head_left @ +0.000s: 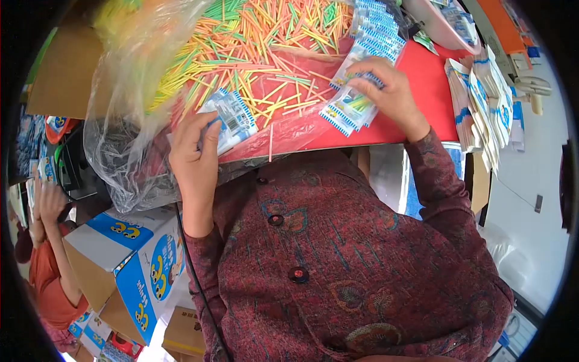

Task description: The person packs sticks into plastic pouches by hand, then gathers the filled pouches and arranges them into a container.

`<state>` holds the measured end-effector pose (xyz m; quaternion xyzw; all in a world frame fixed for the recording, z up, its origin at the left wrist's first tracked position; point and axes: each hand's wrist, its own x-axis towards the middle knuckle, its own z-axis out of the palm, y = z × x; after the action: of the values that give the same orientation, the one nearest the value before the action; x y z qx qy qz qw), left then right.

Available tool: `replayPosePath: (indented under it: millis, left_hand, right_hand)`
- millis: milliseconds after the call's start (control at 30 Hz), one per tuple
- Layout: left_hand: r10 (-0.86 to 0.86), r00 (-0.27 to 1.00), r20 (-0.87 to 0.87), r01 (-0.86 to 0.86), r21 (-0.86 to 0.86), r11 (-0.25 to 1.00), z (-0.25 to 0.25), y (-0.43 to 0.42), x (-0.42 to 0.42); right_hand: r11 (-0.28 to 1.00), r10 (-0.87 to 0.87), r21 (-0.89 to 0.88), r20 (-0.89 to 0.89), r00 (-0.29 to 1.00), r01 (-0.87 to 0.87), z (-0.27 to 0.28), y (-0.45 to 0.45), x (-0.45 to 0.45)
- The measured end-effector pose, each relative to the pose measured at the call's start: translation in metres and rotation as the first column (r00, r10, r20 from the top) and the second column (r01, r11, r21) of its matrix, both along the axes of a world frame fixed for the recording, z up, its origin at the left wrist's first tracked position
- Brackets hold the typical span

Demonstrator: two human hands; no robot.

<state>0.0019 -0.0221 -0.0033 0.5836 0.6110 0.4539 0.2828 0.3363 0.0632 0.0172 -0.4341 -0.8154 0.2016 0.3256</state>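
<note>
This seems to be a packing workshop: loose coloured sticks [283, 24] and many small packets [377, 33] lie at the top, printed cartons [136, 286] stand at lower left.

1. Dk maroon, that top [362, 259], flecked w/ blk & woven-looking, and it filled the view!
2. Down the front came the btns [298, 274]: three showed, rnd & dk w/ reddish ctrs.
3. Then the leaf motifs [381, 299] popped up, outlined in tan & teal, w/ short dk streaks betw. them!
4. L sleeve [202, 259] & R sleeve [443, 181] matched: same maroon, ending nr the wrists.
5. L hand [196, 149] & R hand [397, 96]: both were bare!
6. Thin blk cable [192, 269] ran down by the L sleeve.
</note>
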Motion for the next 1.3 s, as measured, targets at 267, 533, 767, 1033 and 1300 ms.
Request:
replayPosePath:
  millis: [267,533,767,1033,1300]
  left_hand:
    - [0.16,0.765,-0.623,-0.029,0.214,0.976,-0.01,0.011,-0.008]
    - [0.138,0.796,-0.59,-0.038,0.178,0.983,-0.019,0.02,-0.015]
    - [0.168,0.915,-0.367,0.031,0.477,0.878,0.006,0.01,-0.008]
    - [0.018,0.635,0.773,-0.015,-0.012,1.0,0.025,0.004,0.004]
    - [-0.02,0.658,0.753,0.099,-0.06,0.993,0.019,0.004,0.001]
  right_hand:
    - [0.941,-0.085,0.336,0.348,0.934,-0.039,-0.013,-0.008,-0.002]
    - [0.95,0.003,0.305,0.193,0.981,-0.062,0.017,0.004,-0.04]
    - [0.872,0.214,-0.431,-0.088,0.973,-0.231,0.033,-0.012,-0.151]
    - [0.75,0.108,-0.547,-0.453,0.885,-0.372,0.012,-0.013,-0.164]
    - [0.789,0.117,-0.536,-0.349,0.93,-0.3,0.013,-0.01,-0.158]
